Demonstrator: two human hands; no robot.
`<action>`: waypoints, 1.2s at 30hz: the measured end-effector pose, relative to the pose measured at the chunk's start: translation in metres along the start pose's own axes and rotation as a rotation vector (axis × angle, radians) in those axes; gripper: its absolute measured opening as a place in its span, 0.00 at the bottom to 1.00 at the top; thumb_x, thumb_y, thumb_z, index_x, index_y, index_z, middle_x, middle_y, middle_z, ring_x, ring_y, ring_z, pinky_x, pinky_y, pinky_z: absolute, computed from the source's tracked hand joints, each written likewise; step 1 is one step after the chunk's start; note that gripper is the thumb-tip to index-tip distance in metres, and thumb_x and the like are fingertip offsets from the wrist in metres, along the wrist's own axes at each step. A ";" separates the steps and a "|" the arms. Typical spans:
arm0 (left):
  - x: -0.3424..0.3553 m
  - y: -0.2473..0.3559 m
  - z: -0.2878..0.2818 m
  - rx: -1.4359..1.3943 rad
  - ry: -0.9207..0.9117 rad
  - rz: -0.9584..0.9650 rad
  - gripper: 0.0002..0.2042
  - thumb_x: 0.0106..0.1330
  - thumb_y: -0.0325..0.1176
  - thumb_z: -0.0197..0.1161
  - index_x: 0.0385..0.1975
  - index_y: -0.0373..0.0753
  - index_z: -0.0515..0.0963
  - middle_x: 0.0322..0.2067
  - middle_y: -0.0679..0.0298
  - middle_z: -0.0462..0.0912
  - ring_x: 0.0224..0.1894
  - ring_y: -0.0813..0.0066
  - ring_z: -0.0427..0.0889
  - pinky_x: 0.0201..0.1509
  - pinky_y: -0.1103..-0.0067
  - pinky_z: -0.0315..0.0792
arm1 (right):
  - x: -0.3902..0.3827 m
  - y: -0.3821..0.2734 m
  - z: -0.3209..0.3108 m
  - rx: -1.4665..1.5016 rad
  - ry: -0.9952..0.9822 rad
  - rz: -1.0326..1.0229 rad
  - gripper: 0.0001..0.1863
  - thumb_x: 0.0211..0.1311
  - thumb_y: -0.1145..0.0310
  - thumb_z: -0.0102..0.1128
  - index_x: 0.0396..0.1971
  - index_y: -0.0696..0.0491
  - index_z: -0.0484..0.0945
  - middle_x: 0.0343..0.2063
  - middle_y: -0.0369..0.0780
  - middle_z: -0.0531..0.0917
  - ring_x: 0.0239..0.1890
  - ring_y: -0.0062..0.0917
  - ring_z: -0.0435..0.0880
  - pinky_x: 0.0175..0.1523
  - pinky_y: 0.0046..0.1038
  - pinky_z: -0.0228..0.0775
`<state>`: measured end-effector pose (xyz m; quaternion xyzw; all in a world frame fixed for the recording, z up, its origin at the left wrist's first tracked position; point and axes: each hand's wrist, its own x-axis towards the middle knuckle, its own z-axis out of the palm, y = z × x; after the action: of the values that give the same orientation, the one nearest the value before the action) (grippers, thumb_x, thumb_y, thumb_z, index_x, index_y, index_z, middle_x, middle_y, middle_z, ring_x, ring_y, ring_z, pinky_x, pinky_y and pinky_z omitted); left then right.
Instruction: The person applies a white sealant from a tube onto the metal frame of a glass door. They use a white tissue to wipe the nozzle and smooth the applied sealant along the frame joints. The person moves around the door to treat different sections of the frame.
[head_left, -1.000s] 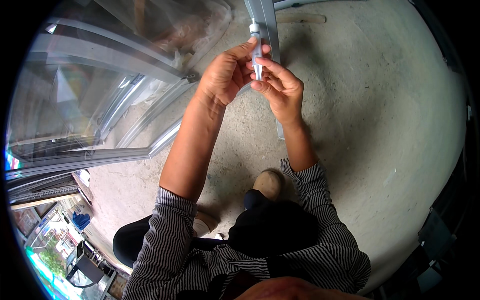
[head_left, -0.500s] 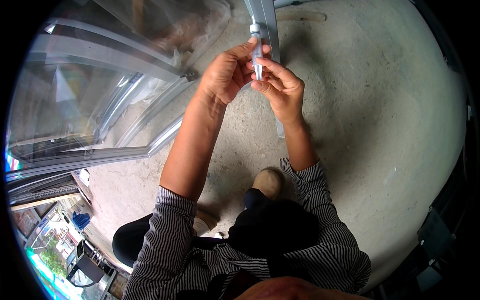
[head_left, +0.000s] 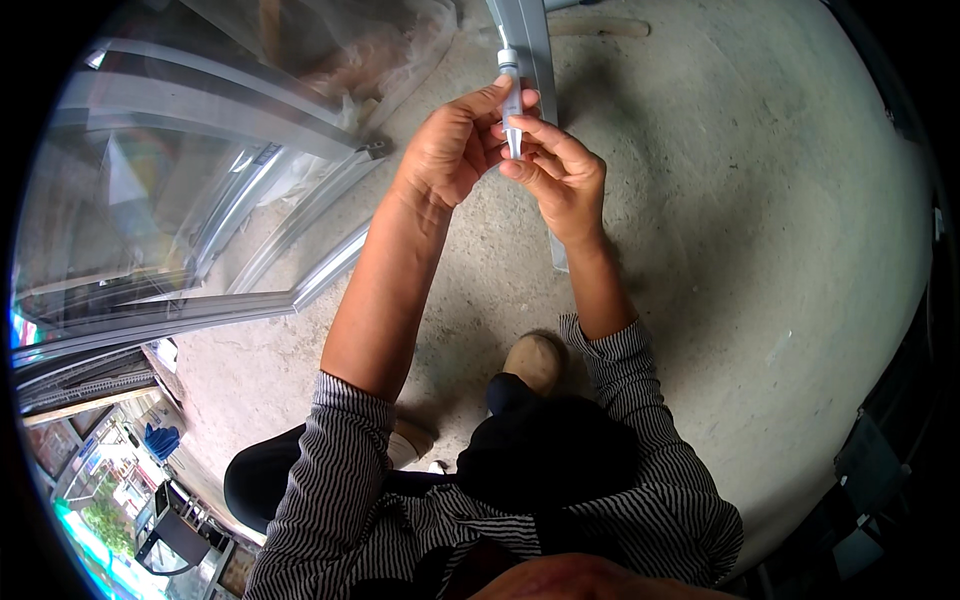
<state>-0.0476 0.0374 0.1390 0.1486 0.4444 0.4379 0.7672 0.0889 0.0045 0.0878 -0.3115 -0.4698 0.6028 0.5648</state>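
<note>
Clear plastic: in the head view, the tube point(head_left: 513, 104) sits upper centre, its middle pinched by the left hand point(head_left: 446, 152); the right hand point(head_left: 572, 182) pinches its tapered end. Grips match a second ago, so handling seems paused.

Framed clear panes point(head_left: 130, 235) (at left) and concrete floor point(head_left: 720, 250) suggest a workshop.
</note>
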 end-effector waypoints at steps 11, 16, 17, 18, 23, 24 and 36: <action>0.002 -0.006 -0.002 -0.018 0.006 -0.021 0.13 0.69 0.40 0.55 0.39 0.35 0.77 0.31 0.69 0.81 0.24 0.82 0.76 0.32 0.82 0.75 | -0.004 0.003 -0.002 0.028 0.009 0.034 0.22 0.50 0.77 0.69 0.48 0.59 0.78 0.38 0.39 0.82 0.35 0.15 0.77 0.42 0.18 0.75; 0.004 -0.010 -0.004 -0.018 0.018 -0.036 0.13 0.69 0.40 0.55 0.39 0.35 0.77 0.31 0.69 0.81 0.25 0.81 0.76 0.33 0.81 0.75 | -0.006 0.005 -0.004 0.036 0.004 0.041 0.22 0.51 0.78 0.69 0.48 0.59 0.77 0.38 0.39 0.82 0.34 0.15 0.76 0.42 0.18 0.75; 0.004 -0.010 -0.003 -0.015 0.030 -0.038 0.13 0.69 0.40 0.55 0.39 0.35 0.77 0.31 0.68 0.81 0.25 0.81 0.76 0.33 0.80 0.75 | -0.007 0.005 -0.004 0.039 0.003 0.047 0.22 0.51 0.78 0.69 0.48 0.59 0.77 0.38 0.38 0.82 0.34 0.15 0.76 0.42 0.18 0.75; 0.004 -0.011 -0.004 -0.012 0.027 -0.038 0.13 0.69 0.40 0.55 0.39 0.35 0.77 0.31 0.68 0.81 0.25 0.81 0.76 0.33 0.80 0.75 | -0.007 0.006 -0.005 0.039 0.004 0.049 0.22 0.51 0.78 0.69 0.48 0.59 0.77 0.38 0.38 0.82 0.34 0.15 0.75 0.42 0.18 0.75; 0.008 -0.017 -0.011 0.008 -0.013 -0.048 0.14 0.69 0.41 0.54 0.38 0.36 0.78 0.29 0.68 0.81 0.26 0.79 0.77 0.34 0.81 0.74 | -0.011 0.009 -0.007 0.025 0.016 0.057 0.22 0.50 0.78 0.69 0.48 0.59 0.77 0.38 0.38 0.82 0.34 0.14 0.75 0.42 0.18 0.74; 0.008 -0.017 -0.011 0.011 -0.002 -0.052 0.14 0.69 0.42 0.54 0.38 0.36 0.78 0.28 0.69 0.81 0.26 0.79 0.77 0.34 0.81 0.74 | -0.011 0.010 -0.008 0.028 0.017 0.062 0.22 0.50 0.78 0.69 0.48 0.59 0.77 0.38 0.38 0.82 0.34 0.14 0.75 0.42 0.18 0.74; 0.010 -0.028 -0.011 0.006 0.045 -0.059 0.14 0.69 0.42 0.55 0.38 0.37 0.78 0.28 0.71 0.80 0.26 0.80 0.75 0.36 0.80 0.72 | -0.018 0.017 -0.014 -0.002 0.014 0.061 0.21 0.51 0.78 0.68 0.48 0.59 0.78 0.38 0.38 0.82 0.34 0.14 0.76 0.42 0.18 0.75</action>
<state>-0.0394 0.0279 0.1105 0.1279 0.4673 0.4167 0.7692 0.0982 -0.0088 0.0647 -0.3305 -0.4567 0.6169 0.5493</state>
